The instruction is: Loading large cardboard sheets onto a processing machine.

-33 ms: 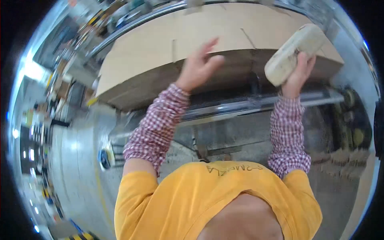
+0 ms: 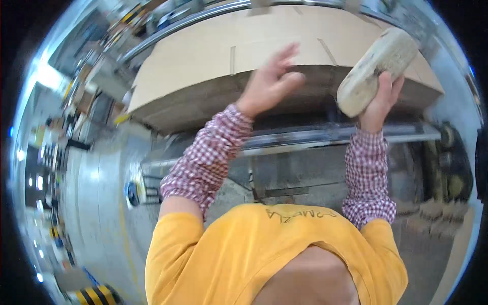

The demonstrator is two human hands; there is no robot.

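A pale, worn, rounded oblong block [image 2: 377, 68] is gripped by my right hand [image 2: 382, 101], fingers and thumb round its lower right side. I cannot tell what the block is made of. It is held tilted over the right part of a thick stack of brown cardboard sheets [image 2: 193, 58], which have slots cut in them. My left hand [image 2: 270, 84] is raised over the stack's near edge, holding nothing. Its fingers are apart and slightly blurred. Checked sleeves cover both forearms.
A metal rail [image 2: 305, 141] runs along the near side of the stack, and another bar [image 2: 193, 18] lies beyond it. Dark machine parts [image 2: 450, 162] stand at the right. More cardboard [image 2: 437, 216] sits at the lower right. A black-and-yellow striped object [image 2: 96, 295] is at the lower left.
My left hand has shifted a little to the right over the stack. The block stays in my right hand, nearly in the same place. The whole view has turned slightly.
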